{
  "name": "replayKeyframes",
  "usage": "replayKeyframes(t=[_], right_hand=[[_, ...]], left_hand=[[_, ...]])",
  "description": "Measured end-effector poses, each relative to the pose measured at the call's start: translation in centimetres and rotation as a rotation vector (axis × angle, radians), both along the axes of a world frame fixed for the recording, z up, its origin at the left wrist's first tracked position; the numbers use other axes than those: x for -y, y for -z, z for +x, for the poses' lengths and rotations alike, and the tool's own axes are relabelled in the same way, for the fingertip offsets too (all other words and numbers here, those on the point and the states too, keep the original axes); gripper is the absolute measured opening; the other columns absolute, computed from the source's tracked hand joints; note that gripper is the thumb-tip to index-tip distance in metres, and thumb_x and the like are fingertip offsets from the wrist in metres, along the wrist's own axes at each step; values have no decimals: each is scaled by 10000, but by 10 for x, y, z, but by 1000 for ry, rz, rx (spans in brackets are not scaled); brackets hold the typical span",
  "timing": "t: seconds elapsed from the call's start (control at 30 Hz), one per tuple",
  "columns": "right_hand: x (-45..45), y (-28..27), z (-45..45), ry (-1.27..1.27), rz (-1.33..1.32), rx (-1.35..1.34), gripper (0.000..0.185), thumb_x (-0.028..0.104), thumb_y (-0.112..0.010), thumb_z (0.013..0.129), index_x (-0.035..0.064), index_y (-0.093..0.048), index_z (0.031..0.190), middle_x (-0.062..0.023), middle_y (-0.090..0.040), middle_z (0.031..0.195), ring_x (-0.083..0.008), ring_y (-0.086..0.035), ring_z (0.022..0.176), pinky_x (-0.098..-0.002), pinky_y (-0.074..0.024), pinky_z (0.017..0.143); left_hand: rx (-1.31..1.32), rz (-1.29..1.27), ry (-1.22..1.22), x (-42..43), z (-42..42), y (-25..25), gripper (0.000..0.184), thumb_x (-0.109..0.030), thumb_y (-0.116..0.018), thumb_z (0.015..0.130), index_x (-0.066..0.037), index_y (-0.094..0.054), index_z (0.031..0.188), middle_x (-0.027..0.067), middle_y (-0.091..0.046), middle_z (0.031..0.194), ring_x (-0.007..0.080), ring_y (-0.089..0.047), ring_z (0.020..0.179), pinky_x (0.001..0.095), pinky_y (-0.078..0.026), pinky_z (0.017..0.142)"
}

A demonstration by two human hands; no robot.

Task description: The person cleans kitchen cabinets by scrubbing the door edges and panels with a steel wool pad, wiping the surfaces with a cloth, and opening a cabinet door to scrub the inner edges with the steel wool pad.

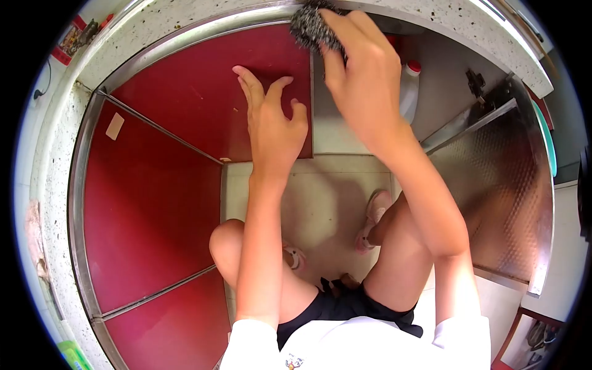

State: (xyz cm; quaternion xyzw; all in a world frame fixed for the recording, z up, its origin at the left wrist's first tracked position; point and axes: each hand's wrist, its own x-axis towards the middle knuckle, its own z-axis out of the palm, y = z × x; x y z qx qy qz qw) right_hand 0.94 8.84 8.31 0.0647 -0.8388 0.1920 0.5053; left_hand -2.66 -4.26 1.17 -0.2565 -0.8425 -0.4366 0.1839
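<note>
My right hand (370, 80) pinches a grey steel wool scrubber (313, 26) near the top of the view. The scrubber is up against the metal edge strip under the countertop, above the red cabinet door (185, 86); whether it presses on the strip I cannot tell. My left hand (271, 117) is in front of that door, fingers spread and bent, with nothing in it. Whether its fingertips touch the red panel is unclear.
A speckled countertop (46, 185) curves round the top and left. An open door with a textured metal inner face (499, 191) stands at right. Inside the cabinet is a whitish jug with a red cap (412, 86). My bent knees are over the tiled floor (320, 209).
</note>
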Motion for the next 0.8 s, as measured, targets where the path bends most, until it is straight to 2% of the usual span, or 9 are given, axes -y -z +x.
replayKeyframes(t=[0.1,0.23,0.3,0.4,0.43,0.5,0.57,0.73,0.8], right_hand=[[-1,-2,-8,80,-33,35,300,7,-675,747,36,-650,1045,-101,-586,896,-312,-603,853,-408,-514,698],[2,-10,-9,67,-53,-30,283,14,-670,756,28,-650,1038,-106,-592,907,-316,-604,862,-417,-510,704],[1,-20,-7,54,-4,44,230,-6,-578,789,5,-604,1018,-186,-594,942,-409,-595,869,-462,-503,738],[11,-23,5,30,-26,93,239,-4,-581,790,-1,-604,1028,-196,-598,936,-417,-591,872,-468,-497,743],[9,-19,4,32,-24,92,239,-4,-581,790,-1,-604,1028,-196,-598,936,-417,-591,872,-468,-497,743],[7,-6,-1,85,-29,137,272,24,-665,768,17,-648,1040,-112,-597,917,-325,-604,867,-421,-508,707],[6,0,-1,81,-35,117,271,26,-663,772,14,-646,1042,-114,-598,918,-327,-604,869,-422,-507,705],[2,-11,-4,55,-18,31,272,28,-661,773,9,-645,1044,-118,-598,920,-330,-606,874,-422,-507,705],[1,-22,1,2,-24,79,268,-3,-578,785,1,-602,1052,-198,-595,940,-413,-588,875,-477,-491,745]], left_hand=[[-7,2,13,1,-2,-2,353,-82,-557,845,-11,-618,1186,350,-44,1545,486,-155,1432,488,-317,1105],[44,-6,7,4,-1,-3,355,-87,-579,862,-52,-618,1213,320,-40,1559,435,-123,1454,443,-259,1144],[37,4,15,4,-1,-1,357,-86,-577,862,-51,-617,1215,322,-45,1558,435,-127,1453,439,-262,1143],[27,17,31,6,-2,0,360,-84,-576,862,-49,-613,1218,321,-56,1558,437,-137,1449,444,-269,1140],[24,7,30,7,-2,0,359,-85,-575,862,-48,-614,1218,321,-59,1558,437,-137,1449,445,-272,1138],[18,-3,28,7,-2,0,359,-85,-574,863,-46,-614,1217,320,-61,1558,437,-138,1449,446,-274,1137],[8,0,21,7,-1,-1,350,-76,-550,847,2,-617,1182,326,-88,1553,458,-195,1432,479,-311,1110],[39,16,32,8,1,-3,349,-78,-551,849,3,-616,1182,325,-93,1553,453,-195,1433,468,-307,1115],[36,10,29,8,0,-2,349,-78,-551,850,4,-616,1182,326,-94,1552,454,-194,1433,465,-306,1116]])
